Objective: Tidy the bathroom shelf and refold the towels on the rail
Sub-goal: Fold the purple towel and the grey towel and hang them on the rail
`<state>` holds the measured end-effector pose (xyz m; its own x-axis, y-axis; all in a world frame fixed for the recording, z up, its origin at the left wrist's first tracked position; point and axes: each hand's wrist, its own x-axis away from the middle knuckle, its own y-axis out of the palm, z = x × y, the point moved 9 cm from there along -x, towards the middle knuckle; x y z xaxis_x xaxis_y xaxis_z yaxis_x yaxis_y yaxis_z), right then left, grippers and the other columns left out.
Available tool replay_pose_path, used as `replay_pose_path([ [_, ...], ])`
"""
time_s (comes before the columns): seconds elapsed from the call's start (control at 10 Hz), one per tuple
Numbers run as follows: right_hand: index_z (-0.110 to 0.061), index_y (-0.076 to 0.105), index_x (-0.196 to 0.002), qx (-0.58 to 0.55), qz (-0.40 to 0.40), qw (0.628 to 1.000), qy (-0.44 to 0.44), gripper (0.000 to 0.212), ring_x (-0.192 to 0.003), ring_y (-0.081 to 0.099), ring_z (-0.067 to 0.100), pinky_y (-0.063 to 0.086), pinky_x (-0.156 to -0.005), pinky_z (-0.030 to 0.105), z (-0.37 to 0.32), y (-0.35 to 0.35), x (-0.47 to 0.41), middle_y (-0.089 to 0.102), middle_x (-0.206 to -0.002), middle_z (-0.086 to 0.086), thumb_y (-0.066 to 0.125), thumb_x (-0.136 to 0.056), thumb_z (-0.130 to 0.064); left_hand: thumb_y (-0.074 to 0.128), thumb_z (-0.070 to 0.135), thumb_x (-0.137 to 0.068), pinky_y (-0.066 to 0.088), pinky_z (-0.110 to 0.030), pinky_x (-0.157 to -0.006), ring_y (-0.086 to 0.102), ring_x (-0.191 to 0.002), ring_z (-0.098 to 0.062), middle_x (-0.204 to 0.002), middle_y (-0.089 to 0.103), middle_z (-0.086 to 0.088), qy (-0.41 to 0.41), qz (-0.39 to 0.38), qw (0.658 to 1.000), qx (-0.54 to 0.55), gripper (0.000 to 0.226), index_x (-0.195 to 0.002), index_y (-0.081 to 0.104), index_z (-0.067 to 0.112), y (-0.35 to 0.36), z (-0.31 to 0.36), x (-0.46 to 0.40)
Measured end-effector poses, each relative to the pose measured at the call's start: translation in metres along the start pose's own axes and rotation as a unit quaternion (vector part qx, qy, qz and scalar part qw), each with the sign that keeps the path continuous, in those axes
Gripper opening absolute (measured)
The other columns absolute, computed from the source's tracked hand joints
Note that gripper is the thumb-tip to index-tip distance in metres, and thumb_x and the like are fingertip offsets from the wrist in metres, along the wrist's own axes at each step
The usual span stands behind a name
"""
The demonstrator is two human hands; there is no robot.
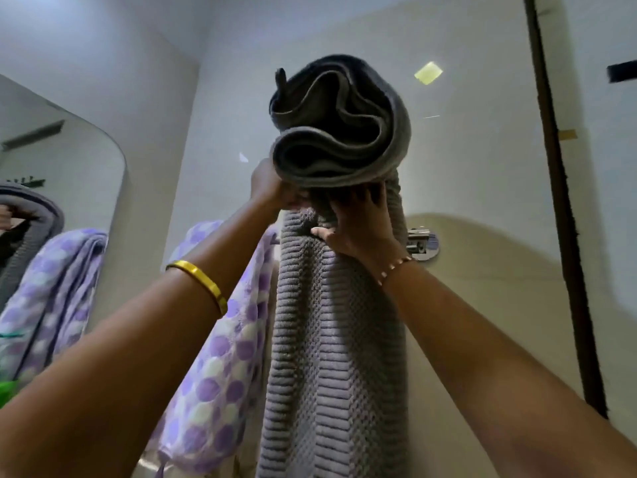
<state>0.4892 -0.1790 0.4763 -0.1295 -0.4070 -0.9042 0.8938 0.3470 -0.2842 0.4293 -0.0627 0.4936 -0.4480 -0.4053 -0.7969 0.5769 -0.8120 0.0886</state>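
Grey towel (pixel 331 339): hangs over the rail, ribbed and waffle-textured, its top part rolled into a loose coil (pixel 339 122) raised above both hands.
Left hand (pixel 272 188): under the coil's left side, fingers curled into the grey cloth, gripping it.
Right hand (pixel 358 225): just beside the left, fingers spread and pressed up into the bunched cloth under the coil, thumb on the hanging part.
Rail bracket (pixel 422 244): chrome, on the wall right of the grey towel.
Spotted towel (pixel 220 357): purple and white, hanging left of the grey one, touching it.
Mirror (pixel 51 188): far left, reflecting both towels.
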Motion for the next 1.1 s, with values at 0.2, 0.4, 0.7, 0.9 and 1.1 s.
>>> replay_pose_path([
  [0.2,-0.024,0.036,-0.138,-0.069,-0.167,0.983,0.018,0.061,-0.127,0.043,0.031,0.034,-0.106,0.044,0.008,0.039,-0.016,0.044,-0.142,0.009,0.036,-0.087,-0.059,0.044,0.005,-0.089,0.042,-0.028,-0.077,0.052,-0.094,-0.024,-0.108,0.058,-0.019,0.068,-0.128,0.976,-0.166,0.023,-0.108,0.055,0.000,0.038,-0.013,-0.004],
  [0.4,-0.015,0.026,-0.143,-0.128,-0.236,0.963,0.022,0.054,-0.139,0.025,0.027,0.017,-0.114,0.039,0.003,0.034,-0.029,0.025,-0.152,0.010,0.037,-0.096,-0.038,0.041,0.012,-0.095,0.017,-0.021,-0.094,0.027,-0.137,-0.029,-0.147,0.031,-0.021,0.042,-0.122,0.955,-0.267,0.043,-0.134,0.033,-0.005,0.037,-0.058,-0.014],
  [0.7,-0.015,0.020,-0.145,-0.175,-0.334,0.906,0.193,0.073,-0.137,0.027,0.031,0.025,-0.112,0.043,0.032,0.054,-0.030,0.022,-0.153,0.013,0.038,-0.089,-0.058,0.033,0.020,-0.097,0.016,-0.037,-0.110,0.025,-0.136,-0.036,-0.146,0.030,-0.024,0.012,-0.198,0.925,-0.325,0.044,-0.134,0.036,-0.004,0.060,-0.081,-0.046],
  [0.9,-0.012,0.046,-0.130,-0.246,-0.272,0.923,0.113,0.039,-0.122,0.045,0.026,0.034,-0.099,0.035,0.012,0.067,-0.046,0.047,-0.137,0.012,0.035,-0.097,-0.029,0.033,0.016,-0.096,0.023,-0.043,-0.109,0.032,-0.131,-0.041,-0.140,0.038,-0.028,0.023,-0.175,0.926,-0.334,0.041,-0.129,0.041,-0.009,0.066,-0.087,-0.059],
  [1.1,-0.005,0.060,-0.100,-0.135,0.129,0.975,0.117,0.023,-0.094,0.059,0.031,0.046,-0.074,0.035,0.038,-0.001,-0.034,0.064,-0.103,0.016,0.061,-0.081,-0.020,0.036,0.018,-0.094,0.038,-0.042,-0.075,0.053,-0.096,-0.045,-0.106,0.056,-0.036,0.211,0.027,0.900,-0.380,0.030,-0.105,0.055,-0.004,0.048,-0.064,-0.027],
])
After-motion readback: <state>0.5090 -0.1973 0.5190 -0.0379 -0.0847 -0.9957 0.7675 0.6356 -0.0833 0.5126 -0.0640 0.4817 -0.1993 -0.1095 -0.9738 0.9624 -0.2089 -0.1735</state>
